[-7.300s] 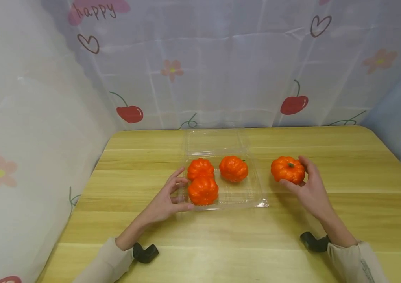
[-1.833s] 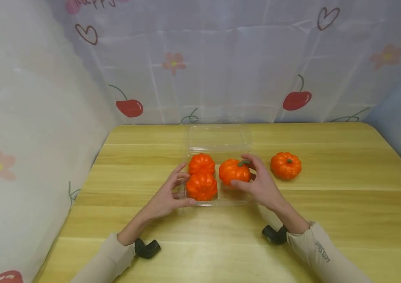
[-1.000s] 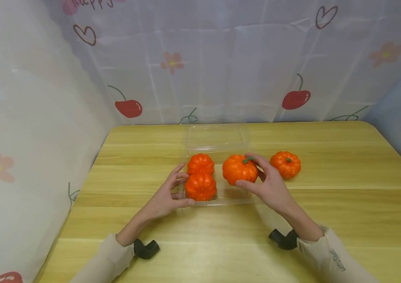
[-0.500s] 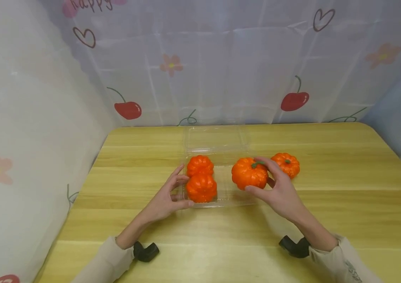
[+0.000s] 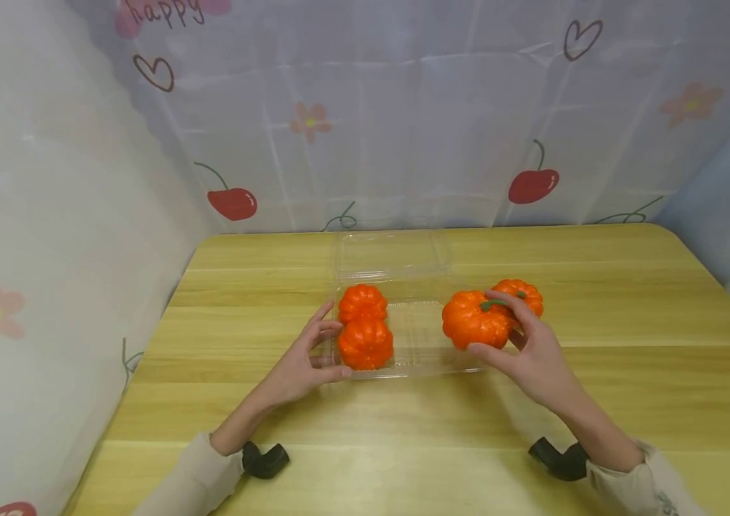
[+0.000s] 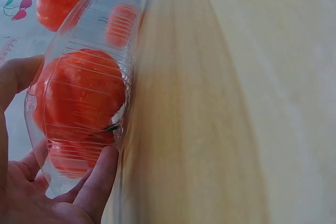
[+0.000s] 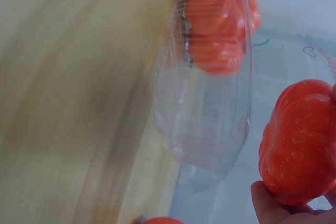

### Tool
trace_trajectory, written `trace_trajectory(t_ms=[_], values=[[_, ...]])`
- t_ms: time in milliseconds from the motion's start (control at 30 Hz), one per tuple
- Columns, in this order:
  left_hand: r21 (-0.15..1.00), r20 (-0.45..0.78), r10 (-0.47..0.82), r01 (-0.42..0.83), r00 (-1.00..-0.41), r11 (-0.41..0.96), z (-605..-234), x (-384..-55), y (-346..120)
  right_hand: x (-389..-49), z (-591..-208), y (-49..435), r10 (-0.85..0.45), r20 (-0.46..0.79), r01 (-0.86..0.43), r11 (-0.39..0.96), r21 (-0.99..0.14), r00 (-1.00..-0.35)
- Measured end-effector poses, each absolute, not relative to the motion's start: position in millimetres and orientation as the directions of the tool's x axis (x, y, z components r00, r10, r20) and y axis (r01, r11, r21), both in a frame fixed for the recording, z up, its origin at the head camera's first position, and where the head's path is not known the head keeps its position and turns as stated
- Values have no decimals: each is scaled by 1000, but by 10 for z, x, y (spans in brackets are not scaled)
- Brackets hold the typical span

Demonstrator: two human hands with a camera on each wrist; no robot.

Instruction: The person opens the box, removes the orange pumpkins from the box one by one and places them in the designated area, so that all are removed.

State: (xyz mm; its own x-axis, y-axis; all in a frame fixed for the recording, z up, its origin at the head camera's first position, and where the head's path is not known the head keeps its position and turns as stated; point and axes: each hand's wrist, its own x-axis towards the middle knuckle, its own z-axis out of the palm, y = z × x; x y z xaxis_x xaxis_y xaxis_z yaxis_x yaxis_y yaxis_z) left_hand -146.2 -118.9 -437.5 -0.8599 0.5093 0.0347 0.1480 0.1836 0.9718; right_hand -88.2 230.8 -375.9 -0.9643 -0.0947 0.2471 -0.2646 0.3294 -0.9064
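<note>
In the head view, the left hand (image 5: 303, 362) spans the near-side end of the clear container (image 5: 419, 333), thumb at the close corner and bent fingers at the side. Just right of those fingers, inside it, sit the near pumpkin (image 5: 366, 345) and, behind that, the far pumpkin (image 5: 362, 301). The right hand (image 5: 539, 362) grips the stemmed pumpkin (image 5: 473, 322) between thumb and fingers, by the container's right side. Beyond that hand, partly hidden by its load, is the outer pumpkin (image 5: 529, 290); the open lid (image 5: 390, 254) lies flat past both hands on the wooden table (image 5: 403, 444)

In the left wrist view, the left thumb and fingers hold the container from either side, with two pumpkins showing through its ribbed wall

In the right wrist view, the stemmed pumpkin is raised in the right hand's fingers, apart from the container
</note>
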Motion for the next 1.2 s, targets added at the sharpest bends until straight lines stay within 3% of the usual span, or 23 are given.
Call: trace_trajectory(t_ms=[667, 1200], values=[[973, 25, 503, 136, -864, 186, -4359, -1469, -1176, -825, -3796, 2681, 56, 301, -246, 444, -862, -952], [973, 23, 497, 133, -868, 188, -4369, -1470, -1180, -788, -3922, 3124, 150, 263, -140, 551, -823, -953]])
